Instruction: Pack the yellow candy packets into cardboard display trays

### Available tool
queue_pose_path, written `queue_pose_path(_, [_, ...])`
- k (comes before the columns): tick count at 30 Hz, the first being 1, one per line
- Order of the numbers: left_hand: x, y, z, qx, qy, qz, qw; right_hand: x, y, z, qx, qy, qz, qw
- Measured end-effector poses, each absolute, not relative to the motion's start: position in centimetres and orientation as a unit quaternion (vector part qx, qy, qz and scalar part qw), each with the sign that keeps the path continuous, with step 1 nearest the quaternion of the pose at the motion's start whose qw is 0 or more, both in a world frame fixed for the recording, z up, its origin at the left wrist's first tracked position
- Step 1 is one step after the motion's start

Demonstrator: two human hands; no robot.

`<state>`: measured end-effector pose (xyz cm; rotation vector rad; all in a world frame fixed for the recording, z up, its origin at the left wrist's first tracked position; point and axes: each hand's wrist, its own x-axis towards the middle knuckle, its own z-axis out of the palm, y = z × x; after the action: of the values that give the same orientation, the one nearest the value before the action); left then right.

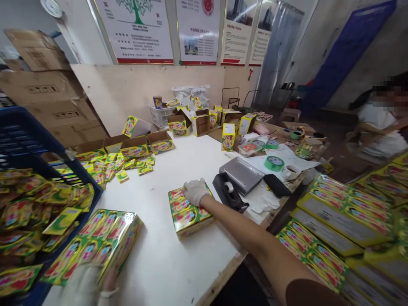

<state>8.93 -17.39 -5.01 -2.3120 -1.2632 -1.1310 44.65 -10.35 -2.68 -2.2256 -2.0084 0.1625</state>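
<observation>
My right hand (195, 192), in a white glove, rests with bent fingers over the top and far edge of a shiny yellow-green bundle of small printed boxes (186, 217) on the white table. At lower left, my left hand (84, 282), also gloved and blurred by motion, is at the near end of a second such bundle (105, 231). Its fingers are smeared, so their grip is unclear. Just beyond my right hand lie a black tape dispenser (228, 190) and a grey plastic case (241, 174).
A blue crate (92, 191) of yellow packets stands at left. Loose packets (123, 175) and open cartons (134, 148) lie at the back. Stacked bundles (347, 208) fill the right side. Green tape (274, 163) and a cup (291, 171) are near the right edge. A person (379, 123) sits beyond.
</observation>
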Motion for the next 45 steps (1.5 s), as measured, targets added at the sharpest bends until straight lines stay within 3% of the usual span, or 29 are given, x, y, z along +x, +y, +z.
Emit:
queue_pose_path(4, [20.2, -19.1, -5.6, -0.879, -0.331, -0.325, 0.11, 40.9, -16.9, -3.8, -0.757, -0.646, 0.051, 0.076])
queue_pose_path(7, [24.8, -19.4, -5.7, -0.904, -0.349, -0.231, 0.084, 40.8, -19.7, -3.8, -0.739, -0.64, 0.124, 0.17])
queue_pose_path(9, [25.8, -19.4, -5.3, -0.919, -0.362, -0.15, 0.036, 43.6, -20.1, -3.0, -0.73, -0.616, 0.164, 0.248])
queue_pose_path(13, [25.7, -19.9, -4.3, -0.918, -0.388, -0.068, -0.053, 54.1, -19.3, -1.0, -0.792, -0.525, 0.12, 0.289])
queue_pose_path(20, [25.8, -20.0, -4.8, -0.901, -0.417, -0.054, -0.106, 65.5, -18.3, -1.8, -0.81, -0.503, 0.202, 0.222])
queue_pose_path(29, [25.9, -19.7, -4.2, -0.919, -0.39, -0.032, -0.042, 67.8, -17.8, -2.2, -0.829, -0.436, 0.3, 0.18])
queue_pose_path(34, [25.8, -19.2, -4.5, -0.926, -0.375, -0.035, -0.023, 66.9, -17.6, -2.1, -0.834, -0.448, 0.271, 0.171])
queue_pose_path(39, [25.6, -19.3, -4.6, -0.924, -0.375, -0.067, -0.018, 64.6, -17.9, -1.3, -0.848, -0.48, 0.157, 0.161])
queue_pose_path(45, [25.2, -19.2, -5.8, -0.912, -0.371, -0.151, -0.085, 62.0, -19.8, 3.3, -0.846, -0.503, 0.011, 0.179])
